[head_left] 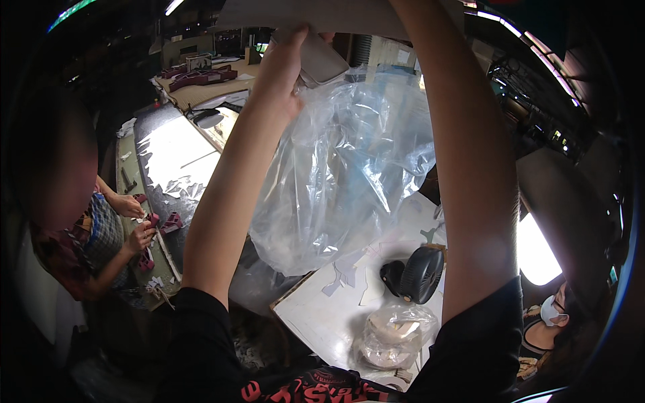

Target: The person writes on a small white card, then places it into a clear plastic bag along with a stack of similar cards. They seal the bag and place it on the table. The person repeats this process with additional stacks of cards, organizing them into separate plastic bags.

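Note:
Both my arms reach up and forward. My left hand [291, 67] is closed around the edge of a flat grey object with rounded corners [322, 62]; I cannot make out its exact kind. Just below it hangs a large, crumpled clear plastic bag [342, 168], between my forearms and over the table. Its upper part touches or lies close to my left hand; which, I cannot tell. My right forearm [457, 148] runs past the top edge of the picture, so that hand is out of sight. A broad grey panel [336, 15] spans the top, partly behind my right arm.
A white table [319, 316] holds a small black fan [422, 274], paper scraps [344, 274] and bagged tape-like rolls [393, 336]. At left, a person's hands [138, 221] work on maroon pieces beside a lit panel [178, 158]. A masked person [552, 312] is at right.

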Demonstrator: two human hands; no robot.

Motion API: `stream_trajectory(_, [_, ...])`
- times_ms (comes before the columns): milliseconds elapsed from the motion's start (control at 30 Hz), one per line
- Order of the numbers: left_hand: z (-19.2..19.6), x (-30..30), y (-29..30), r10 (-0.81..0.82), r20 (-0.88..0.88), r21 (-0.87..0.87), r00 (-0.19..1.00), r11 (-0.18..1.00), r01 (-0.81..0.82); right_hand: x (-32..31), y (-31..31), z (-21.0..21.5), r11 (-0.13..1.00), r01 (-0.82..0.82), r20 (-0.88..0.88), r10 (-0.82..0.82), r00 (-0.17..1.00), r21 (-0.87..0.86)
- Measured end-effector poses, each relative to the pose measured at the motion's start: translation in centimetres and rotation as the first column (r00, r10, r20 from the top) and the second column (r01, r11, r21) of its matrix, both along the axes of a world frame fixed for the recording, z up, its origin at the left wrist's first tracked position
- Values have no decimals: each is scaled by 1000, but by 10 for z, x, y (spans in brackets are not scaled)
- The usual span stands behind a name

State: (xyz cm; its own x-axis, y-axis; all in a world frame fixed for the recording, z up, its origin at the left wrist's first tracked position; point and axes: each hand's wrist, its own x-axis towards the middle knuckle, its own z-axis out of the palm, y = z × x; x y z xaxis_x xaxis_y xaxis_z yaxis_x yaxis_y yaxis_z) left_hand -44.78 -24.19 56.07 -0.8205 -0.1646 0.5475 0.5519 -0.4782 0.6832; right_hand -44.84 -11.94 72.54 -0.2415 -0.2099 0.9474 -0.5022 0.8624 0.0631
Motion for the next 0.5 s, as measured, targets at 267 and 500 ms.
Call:
stream_trajectory(267, [9,31,20,126,-12,-365,992,923,-121,-7,13,-12,989,135,-237,-116,965,65])
stream_trajectory(500, [-103,121,-9,-176,135,107,975,981,162,148,56,-234,937,-325,-56,321,946,-129])
